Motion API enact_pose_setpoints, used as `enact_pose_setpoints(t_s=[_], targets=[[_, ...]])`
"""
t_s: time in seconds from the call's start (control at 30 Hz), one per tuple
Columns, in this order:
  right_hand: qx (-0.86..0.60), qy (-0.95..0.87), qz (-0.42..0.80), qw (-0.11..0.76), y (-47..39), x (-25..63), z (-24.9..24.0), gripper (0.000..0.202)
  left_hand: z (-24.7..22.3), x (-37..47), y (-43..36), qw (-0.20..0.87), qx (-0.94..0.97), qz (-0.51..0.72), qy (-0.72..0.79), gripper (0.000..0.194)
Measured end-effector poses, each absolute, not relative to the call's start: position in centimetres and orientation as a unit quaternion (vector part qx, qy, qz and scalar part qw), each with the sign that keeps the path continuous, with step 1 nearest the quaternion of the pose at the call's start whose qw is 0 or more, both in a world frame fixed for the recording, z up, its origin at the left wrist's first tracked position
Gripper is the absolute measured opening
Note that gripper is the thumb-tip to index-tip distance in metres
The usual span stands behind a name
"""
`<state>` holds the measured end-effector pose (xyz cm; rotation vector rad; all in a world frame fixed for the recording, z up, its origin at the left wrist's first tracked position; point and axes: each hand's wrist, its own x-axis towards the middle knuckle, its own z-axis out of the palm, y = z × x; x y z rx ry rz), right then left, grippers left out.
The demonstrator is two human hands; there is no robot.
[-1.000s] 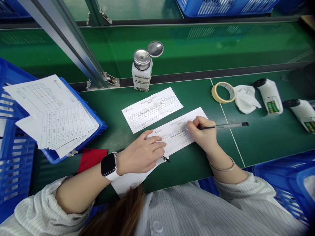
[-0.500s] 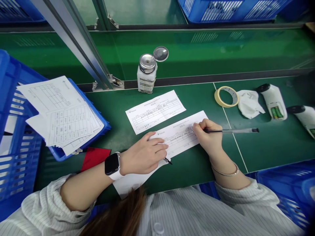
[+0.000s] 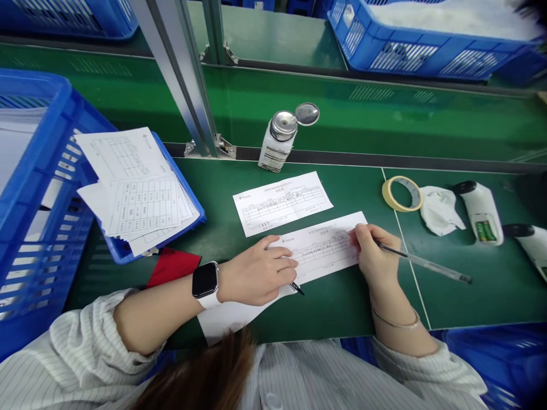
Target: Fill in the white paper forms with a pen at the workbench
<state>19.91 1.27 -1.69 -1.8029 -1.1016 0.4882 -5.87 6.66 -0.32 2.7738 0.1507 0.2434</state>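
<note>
My right hand (image 3: 376, 250) pinches a clear-barrelled pen (image 3: 431, 266), its back end pointing right. Those fingertips are at the right part of a printed form (image 3: 325, 259) with handwriting in its table. Across the form's left end, my left hand (image 3: 258, 270) lies flat with its fingers stretched out. A black pen-like tip (image 3: 298, 288) pokes out below those fingers; the rest of it is hidden. Under the same hand and wrist is another white sheet (image 3: 231, 316). A second filled-in form (image 3: 282, 202) lies just above the first.
Papers (image 3: 141, 193) overfill a blue tray (image 3: 199, 213) at left, beside a blue crate (image 3: 47, 171). A red piece (image 3: 175, 266) lies below. Behind stand a pump bottle (image 3: 277, 142) and metal post (image 3: 179, 74). Right are tape (image 3: 387, 196), crumpled white material (image 3: 440, 210) and white handheld devices (image 3: 482, 213).
The view has shifted, so the bench objects sit lower and mostly farther right. The pen in my right hand now slants more, its back end lower. My left hand stays on the form.
</note>
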Motion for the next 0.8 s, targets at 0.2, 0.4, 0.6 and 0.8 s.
enact_pose_setpoints(t_s=[0.2,0.4,0.6,0.8], targets=[[-0.747,-0.444,0.226,0.439,1.25,19.4,-1.35,0.032,-0.38,-5.92,6.55,0.177,0.978,0.092,0.055,0.013],[-0.754,-0.483,0.185,0.403,1.2,19.25,-1.71,0.038,-0.44,-5.92,6.54,0.177,0.978,0.094,0.056,0.012],[-0.741,-0.518,0.171,0.392,1.07,19.47,-2.12,0.037,-0.52,-5.84,6.55,0.176,0.977,0.106,0.058,0.009],[-0.739,-0.536,0.169,0.373,1.08,19.47,-2.11,0.036,-0.43,-5.87,6.5,0.174,0.976,0.116,0.06,0.008]])
